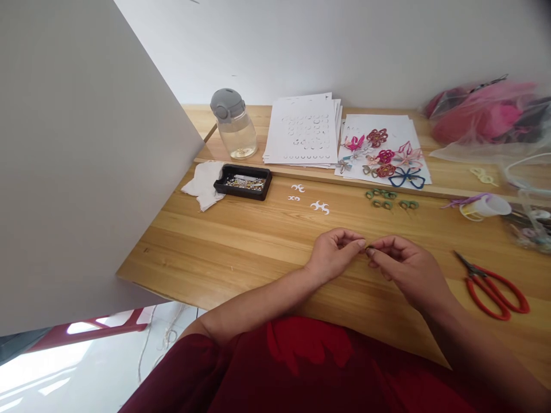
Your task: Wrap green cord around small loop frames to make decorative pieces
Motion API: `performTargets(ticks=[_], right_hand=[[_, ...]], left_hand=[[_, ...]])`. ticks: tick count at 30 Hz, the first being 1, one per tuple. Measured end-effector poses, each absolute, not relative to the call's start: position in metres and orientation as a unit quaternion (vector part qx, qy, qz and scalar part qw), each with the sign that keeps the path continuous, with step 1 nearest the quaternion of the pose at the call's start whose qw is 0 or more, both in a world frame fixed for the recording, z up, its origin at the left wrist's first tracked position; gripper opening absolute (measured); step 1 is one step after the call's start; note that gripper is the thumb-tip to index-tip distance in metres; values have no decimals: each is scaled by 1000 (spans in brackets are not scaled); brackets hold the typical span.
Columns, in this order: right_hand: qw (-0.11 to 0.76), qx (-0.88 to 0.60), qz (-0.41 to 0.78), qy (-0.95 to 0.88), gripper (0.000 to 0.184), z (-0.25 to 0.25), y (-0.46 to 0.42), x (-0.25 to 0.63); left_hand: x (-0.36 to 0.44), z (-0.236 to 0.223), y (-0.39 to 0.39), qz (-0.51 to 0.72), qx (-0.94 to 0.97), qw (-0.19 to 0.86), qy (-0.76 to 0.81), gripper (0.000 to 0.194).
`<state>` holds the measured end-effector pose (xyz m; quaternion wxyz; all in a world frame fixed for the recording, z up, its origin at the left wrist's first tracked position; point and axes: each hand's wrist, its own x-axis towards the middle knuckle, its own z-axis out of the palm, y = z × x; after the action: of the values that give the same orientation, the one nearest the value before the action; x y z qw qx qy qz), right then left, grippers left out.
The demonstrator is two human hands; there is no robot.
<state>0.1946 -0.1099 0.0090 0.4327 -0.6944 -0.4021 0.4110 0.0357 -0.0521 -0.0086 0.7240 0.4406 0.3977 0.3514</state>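
Note:
My left hand (338,252) and my right hand (400,261) meet above the wooden table, thumbs and forefingers pinched toward each other. Between the fingertips shows a tiny dark greenish piece (369,248), mostly hidden, too small to name. Just beyond the hands lie several small green wrapped loops with thin stems (385,198). White crescent-shaped paper cutouts (319,206) are to the left of them. Red-handled scissors (491,287) lie on the right, blades pointing away from me.
A black tray of beads (243,182) sits beside a white cloth (202,183). Behind stand a water bottle (235,123), printed paper sheets (301,129) and colourful flower-shaped ornaments (385,158). At right are a tipped plastic cup (486,207) and a bag of pink material (486,117).

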Motion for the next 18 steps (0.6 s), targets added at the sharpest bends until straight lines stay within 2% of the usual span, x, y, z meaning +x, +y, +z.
performTargets(ticks=[5, 12, 18], right_hand=[[496, -674, 454, -306, 46, 19, -103, 189], [538, -653, 451, -283, 49, 23, -104, 182], [494, -649, 509, -275, 53, 22, -104, 185]], left_hand=[[35, -12, -54, 316, 480, 722, 385, 15], [35, -13, -58, 287, 485, 734, 380, 18], [34, -11, -55, 285, 478, 729, 398, 16]])
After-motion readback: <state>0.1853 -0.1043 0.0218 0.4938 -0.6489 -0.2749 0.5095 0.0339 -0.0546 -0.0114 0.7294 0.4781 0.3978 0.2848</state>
